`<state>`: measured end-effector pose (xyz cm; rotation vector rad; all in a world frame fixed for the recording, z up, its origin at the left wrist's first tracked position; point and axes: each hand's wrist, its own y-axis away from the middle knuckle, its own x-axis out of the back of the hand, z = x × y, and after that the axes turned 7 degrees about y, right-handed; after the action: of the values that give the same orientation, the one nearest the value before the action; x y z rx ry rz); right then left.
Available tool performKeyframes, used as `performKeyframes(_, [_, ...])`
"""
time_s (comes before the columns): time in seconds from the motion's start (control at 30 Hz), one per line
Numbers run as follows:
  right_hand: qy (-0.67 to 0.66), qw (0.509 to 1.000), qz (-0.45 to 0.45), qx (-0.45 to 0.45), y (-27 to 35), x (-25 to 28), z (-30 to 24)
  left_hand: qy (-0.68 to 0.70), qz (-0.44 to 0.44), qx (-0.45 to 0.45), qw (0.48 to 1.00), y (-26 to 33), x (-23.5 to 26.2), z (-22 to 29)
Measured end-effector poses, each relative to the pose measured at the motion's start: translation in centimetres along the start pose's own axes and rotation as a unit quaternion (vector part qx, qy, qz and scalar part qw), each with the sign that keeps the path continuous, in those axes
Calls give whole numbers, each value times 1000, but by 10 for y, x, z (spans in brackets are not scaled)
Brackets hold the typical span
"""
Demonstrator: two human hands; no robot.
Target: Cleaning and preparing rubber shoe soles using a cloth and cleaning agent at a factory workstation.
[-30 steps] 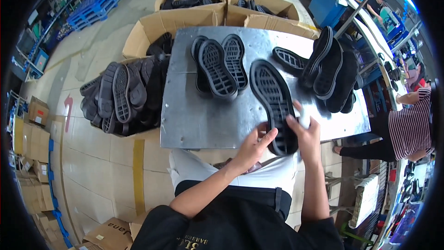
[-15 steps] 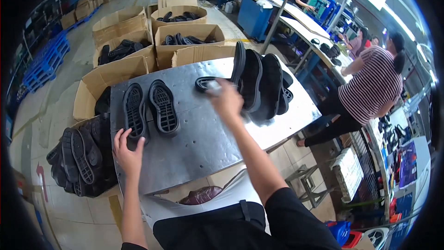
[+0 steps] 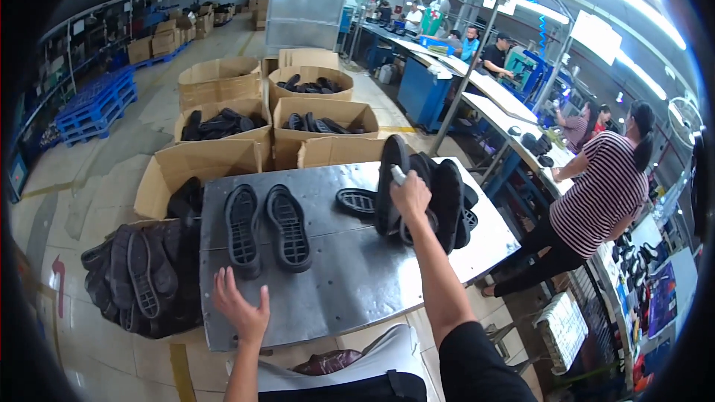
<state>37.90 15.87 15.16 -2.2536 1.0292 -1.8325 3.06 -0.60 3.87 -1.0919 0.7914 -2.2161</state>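
1. Reaching forward, the right hand (image 3: 410, 195) is closed around the upper edge of a black shoe sole (image 3: 390, 179) standing on edge at the near end of an upright row of soles (image 3: 447, 201); a small white object (image 3: 398, 174) shows between the fingers, kind not discernible.
2. That row stands on the right part of the grey metal table (image 3: 357, 283), soles leaning against each other.
3. Left hand (image 3: 242, 307): open, fingers spread, palm down at the near left part of the table, holding nothing; contact with the surface cannot be told.
4. Just beyond the left hand, a pair of black soles (image 3: 267, 227) lies flat, tread up, side by side. One more single sole (image 3: 356, 200) lies flat between this pair and the upright row.
5. Left of the table, a heap of dark soles (image 3: 141, 275) sits on the floor.
6. Behind the table: open cardboard boxes (image 3: 223, 123) holding more dark soles.
7. To the right, a person in a striped shirt (image 3: 599, 197) stands at a neighbouring bench (image 3: 499, 104); others work farther back.
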Motion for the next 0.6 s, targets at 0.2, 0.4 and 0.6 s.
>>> performKeyframes(0.2, [-331, 900, -278, 64, 87, 40, -12, 558, -428, 374, 604, 105, 47, 57])
performKeyframes(0.4, [-104, 895, -414, 131, 193, -15, 32, 724, -374, 552, 174, 118, 6, 86])
performKeyframes(0.6, [-146, 911, -335, 191, 166, 10, 28, 758, -310, 557, 136, 124, -2, 86])
